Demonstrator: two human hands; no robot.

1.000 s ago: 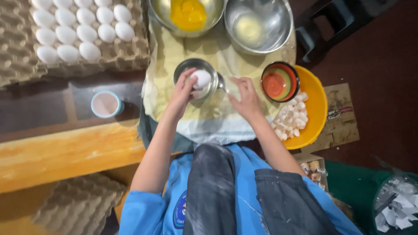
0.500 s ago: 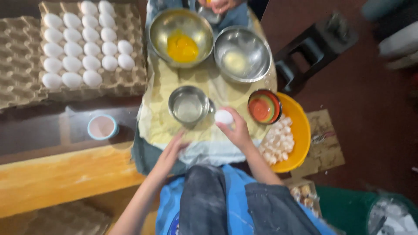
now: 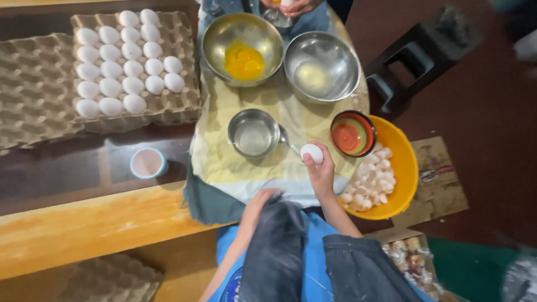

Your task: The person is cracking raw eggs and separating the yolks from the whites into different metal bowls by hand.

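Right hand (image 3: pixel 323 174) closed around 1 white egg (image 3: pixel 312 152), pinched at the fingertips and held just right of the small steel bowl (image 3: pixel 254 133), above the yellow cloth (image 3: pixel 235 162). A spoon (image 3: pixel 286 142) leans out of the small steel bowl's right side, its handle near the egg; cannot tell if they touch. Left hand (image 3: pixel 258 200) is below the small steel bowl at the cloth's near edge, fingers curled down on the dark apron (image 3: pixel 277 246); cannot tell if it grips anything. The small steel bowl holds clear liquid. Above it: 1 large steel bowl with yolks (image 3: pixel 242 49), and up and to the right a 2nd large steel bowl (image 3: pixel 321 66) with clear whites. Right of the small steel bowl: a stack of small coloured bowls (image 3: pixel 352 133) touching the rim of an orange basin (image 3: pixel 405 168) full of eggshells. Left of the small steel bowl: a small cup (image 3: pixel 148 163) on the dark table, and further up-left a cardboard egg tray (image 3: pixel 184 106) part-filled with white eggs. Another person's hands (image 3: pixel 291 6) show beyond the yolk bowl at the frame's top edge.
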